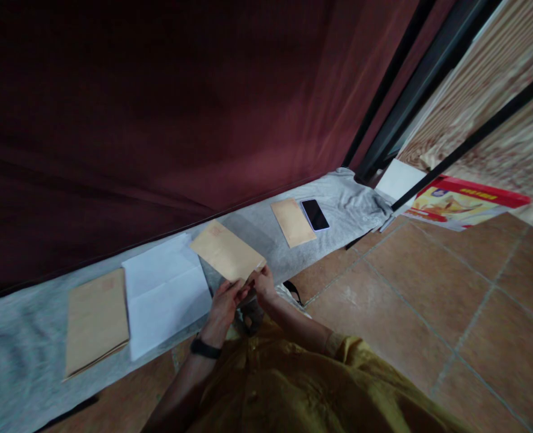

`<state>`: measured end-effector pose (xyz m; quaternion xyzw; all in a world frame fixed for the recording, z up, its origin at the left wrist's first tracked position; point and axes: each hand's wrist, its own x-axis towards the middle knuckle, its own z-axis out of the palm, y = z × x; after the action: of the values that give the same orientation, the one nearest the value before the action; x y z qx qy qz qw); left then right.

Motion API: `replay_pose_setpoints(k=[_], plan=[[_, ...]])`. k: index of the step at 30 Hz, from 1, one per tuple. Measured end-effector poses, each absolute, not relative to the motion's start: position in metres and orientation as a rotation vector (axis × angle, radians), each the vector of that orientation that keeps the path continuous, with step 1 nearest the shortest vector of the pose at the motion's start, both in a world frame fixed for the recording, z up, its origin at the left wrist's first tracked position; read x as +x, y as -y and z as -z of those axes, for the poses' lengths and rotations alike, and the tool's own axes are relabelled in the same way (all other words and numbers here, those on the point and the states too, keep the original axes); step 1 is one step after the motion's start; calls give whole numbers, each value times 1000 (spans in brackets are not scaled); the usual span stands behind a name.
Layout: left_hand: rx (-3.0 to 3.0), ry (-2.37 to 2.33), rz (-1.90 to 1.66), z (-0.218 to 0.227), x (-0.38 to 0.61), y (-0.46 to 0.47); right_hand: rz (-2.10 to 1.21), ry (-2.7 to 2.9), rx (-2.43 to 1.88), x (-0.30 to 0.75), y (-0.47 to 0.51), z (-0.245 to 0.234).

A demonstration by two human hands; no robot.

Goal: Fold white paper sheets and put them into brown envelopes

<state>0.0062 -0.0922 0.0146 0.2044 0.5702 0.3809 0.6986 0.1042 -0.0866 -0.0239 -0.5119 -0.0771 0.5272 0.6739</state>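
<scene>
A brown envelope (225, 251) is lifted over the grey cloth-covered surface (18, 337), and both hands grip its near end. My left hand (225, 300), with a black band on the wrist, pinches the near left corner. My right hand (262, 282) pinches the near right corner beside it. A sheet of white paper (164, 294) with fold creases lies flat just left of the hands. Further left rests a stack of brown envelopes (95, 319).
Another brown envelope (292, 221) and a dark phone (315, 214) lie further right on the cloth. A dark red curtain (158, 108) hangs behind. A red and yellow printed sheet (459, 204) lies at the right. Brown floor tiles (428, 300) fill the right side.
</scene>
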Motion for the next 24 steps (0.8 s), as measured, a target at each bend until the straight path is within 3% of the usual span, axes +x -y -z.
replay_pose_setpoints(k=[24], plan=[[817,-1328,-800,-9,-16,64,-1356,411,-1249,150,93,24]])
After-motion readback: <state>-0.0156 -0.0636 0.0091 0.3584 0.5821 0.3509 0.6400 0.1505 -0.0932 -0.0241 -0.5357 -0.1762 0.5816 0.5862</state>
